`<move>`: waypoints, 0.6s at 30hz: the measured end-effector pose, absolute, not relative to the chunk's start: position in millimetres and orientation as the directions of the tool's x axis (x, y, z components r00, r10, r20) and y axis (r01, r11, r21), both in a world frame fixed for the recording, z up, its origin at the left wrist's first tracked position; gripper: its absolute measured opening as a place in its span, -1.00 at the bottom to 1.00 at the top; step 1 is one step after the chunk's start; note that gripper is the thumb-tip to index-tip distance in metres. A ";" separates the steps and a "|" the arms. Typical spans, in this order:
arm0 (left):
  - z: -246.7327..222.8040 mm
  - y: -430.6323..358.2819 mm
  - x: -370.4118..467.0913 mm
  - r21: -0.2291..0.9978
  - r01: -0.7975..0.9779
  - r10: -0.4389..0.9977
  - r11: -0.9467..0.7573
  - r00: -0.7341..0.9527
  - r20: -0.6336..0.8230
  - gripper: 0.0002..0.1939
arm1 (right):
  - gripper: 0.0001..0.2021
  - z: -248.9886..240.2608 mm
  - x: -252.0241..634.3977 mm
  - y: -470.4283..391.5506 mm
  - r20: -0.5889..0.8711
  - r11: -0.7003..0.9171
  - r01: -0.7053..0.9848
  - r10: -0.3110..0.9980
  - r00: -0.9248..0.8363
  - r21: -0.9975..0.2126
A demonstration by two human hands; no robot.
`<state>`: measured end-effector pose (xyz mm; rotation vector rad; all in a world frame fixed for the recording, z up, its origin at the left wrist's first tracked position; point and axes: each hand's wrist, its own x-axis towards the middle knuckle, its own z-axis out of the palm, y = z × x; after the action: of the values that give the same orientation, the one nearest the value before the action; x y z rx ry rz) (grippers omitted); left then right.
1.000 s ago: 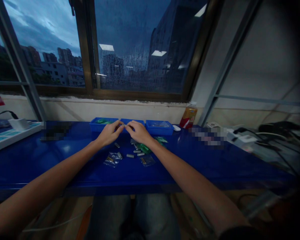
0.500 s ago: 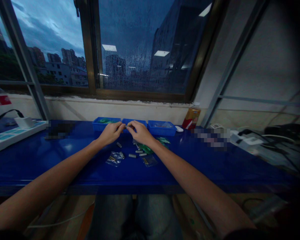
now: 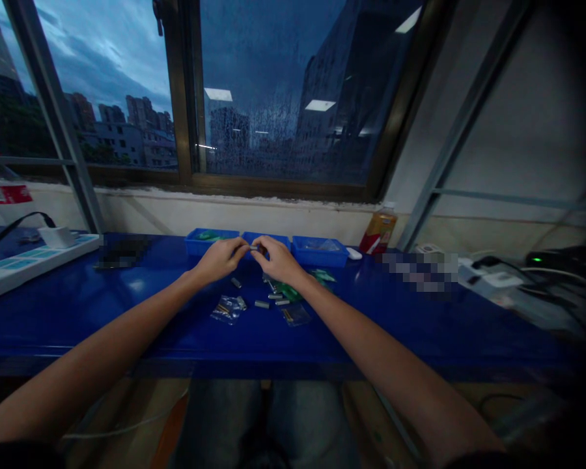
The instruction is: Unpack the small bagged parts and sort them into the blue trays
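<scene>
My left hand (image 3: 221, 259) and my right hand (image 3: 277, 259) meet above the table, fingertips pinched round a small silvery metal piece (image 3: 254, 247). It looks like one of the short cylinders on the table, though fingers cover most of it. Below lie several loose metal cylinders, one (image 3: 262, 304) in front of my hands and another (image 3: 236, 283) under my left hand. A clear plastic bag (image 3: 227, 311) with brass-coloured pieces lies left, and a similar bag (image 3: 296, 315) right. Green packets (image 3: 325, 275) lie partly behind my right wrist.
Three blue trays stand along the wall: a left one (image 3: 191, 247) with green contents, a middle one (image 3: 284, 240) behind my hands, a right one (image 3: 322, 258) with clear plastic. A power strip (image 3: 10, 268) lies left; a drink bottle (image 3: 378, 233) and cables are on the right.
The view has shifted slightly, so everything sits a little further right. My fingers have changed their hold a little, and more of the small metal piece shows between them.
</scene>
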<state>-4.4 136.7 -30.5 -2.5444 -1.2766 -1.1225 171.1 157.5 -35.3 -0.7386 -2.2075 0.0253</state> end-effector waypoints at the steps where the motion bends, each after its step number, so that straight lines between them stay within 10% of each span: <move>1: -29.8 136.2 -4.8 0.246 0.723 0.677 -0.645 0.393 0.622 -0.70 | -0.89 -35.0 171.1 157.7 0.684 0.831 0.503 0.510 -0.522 -0.236; 18: -27.8 136.9 -9.7 0.293 0.673 0.650 -0.680 0.368 0.665 -0.78 | -0.78 -32.9 169.9 156.1 0.671 0.817 0.508 0.539 -0.509 -0.272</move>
<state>-9.7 136.9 -27.8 -2.5743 -1.2453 -1.2306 169.9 156.1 -32.9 -0.7649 -2.2034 0.0511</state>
